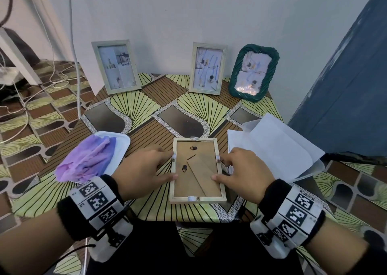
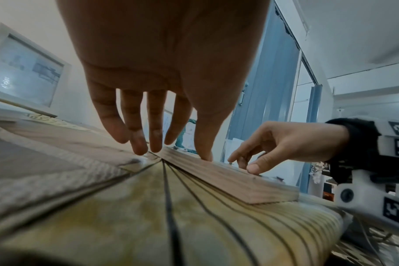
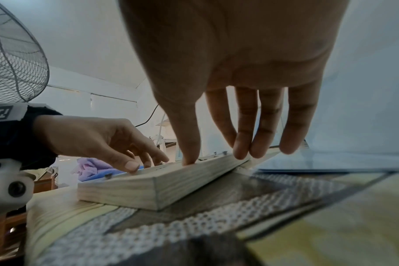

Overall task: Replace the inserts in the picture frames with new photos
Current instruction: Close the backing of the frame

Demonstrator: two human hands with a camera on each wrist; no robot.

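A pale wooden picture frame lies face down at the front middle of the table, its brown backing board with a folded stand facing up. My left hand rests at its left rail, thumb on the rail's top and fingertips by the small side tab. My right hand mirrors it at the right rail. In the left wrist view my left hand has straight fingers down beside the frame. In the right wrist view my right hand has its thumb on the frame.
Three frames stand against the back wall: a pale one, another pale one and a green woven one. White sheets lie at the right. A purple cloth sits on a white tray at the left. Cables trail on the floor.
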